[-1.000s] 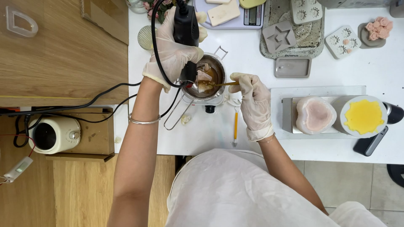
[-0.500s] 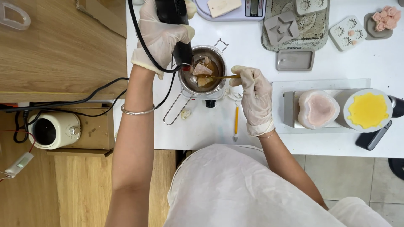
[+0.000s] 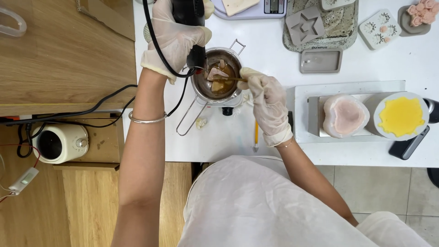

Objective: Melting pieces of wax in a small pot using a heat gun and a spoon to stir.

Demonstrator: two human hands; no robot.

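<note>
My left hand point(image 3: 176, 39), gloved, grips a black corded heat tool point(image 3: 191, 18) pointed down at the left rim of a small metal pot point(image 3: 206, 89). The pot sits on a small white burner point(image 3: 225, 106) and holds amber liquid with pale pink solid chunks point(image 3: 216, 73). My right hand point(image 3: 267, 103), also gloved, pinches a thin wooden stick point(image 3: 232, 79) whose tip is in the liquid. A wire handle point(image 3: 188, 120) runs from the pot toward me.
A pink heart-shaped block point(image 3: 344, 115) and a round mould with yellow filling point(image 3: 401, 116) sit on a white tray point(image 3: 302, 114) at right. Grey and white moulds point(image 3: 305, 26) and a scale point(image 3: 270, 9) lie at the back. An orange pencil-like tool point(image 3: 256, 136) lies near the front edge. A white grinder point(image 3: 59, 142) stands left.
My right hand has slid left toward the pot, pushing the stick further into the liquid. The heat tool stays at the pot's left rim; the camera view shifted slightly.
</note>
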